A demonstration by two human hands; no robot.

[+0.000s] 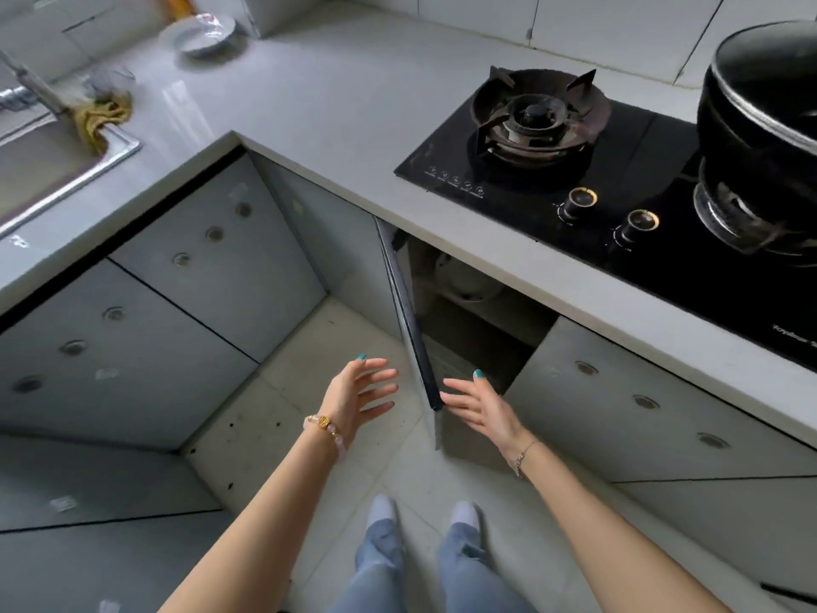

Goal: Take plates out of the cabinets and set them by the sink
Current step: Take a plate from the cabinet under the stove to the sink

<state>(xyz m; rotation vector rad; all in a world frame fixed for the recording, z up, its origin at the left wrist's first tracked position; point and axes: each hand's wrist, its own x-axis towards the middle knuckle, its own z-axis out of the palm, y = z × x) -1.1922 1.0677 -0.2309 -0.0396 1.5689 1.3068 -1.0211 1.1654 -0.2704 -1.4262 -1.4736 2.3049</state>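
The cabinet door (pixel 411 329) under the front edge of the desk (pixel 309 95), below the hob (pixel 619 179), stands swung out toward you, its dark edge pointing between your two hands. Your left hand (pixel 360 391) hovers just left of the door's lower end, fingers spread and relaxed, gripping nothing. Your right hand (pixel 475 402) is just right of it, fingers straight and fanned. Its tips are at the door edge, though you cannot tell whether they touch. Both forearms reach forward and down, palms turned toward each other.

The white crockery (pixel 462 278) sits on the upper shelf inside, half hidden under the desk's lip; whether it is plates or bowls is unclear from here. I judge the step in hand to be reaching in for it.

- Bend low so you can see the shelf.
- Pass your right hand round the door.
- Bring the left in to share the load, thumbs on the rim and fingers beneath.
- Lift clear of the shelf before drawing out, and mind the door edge.

Set the load toward the desk's far left corner, beside the pale plate (pixel 201 35) beyond the sink (pixel 66 170) and away from the cloth (pixel 99 115) on its rim.
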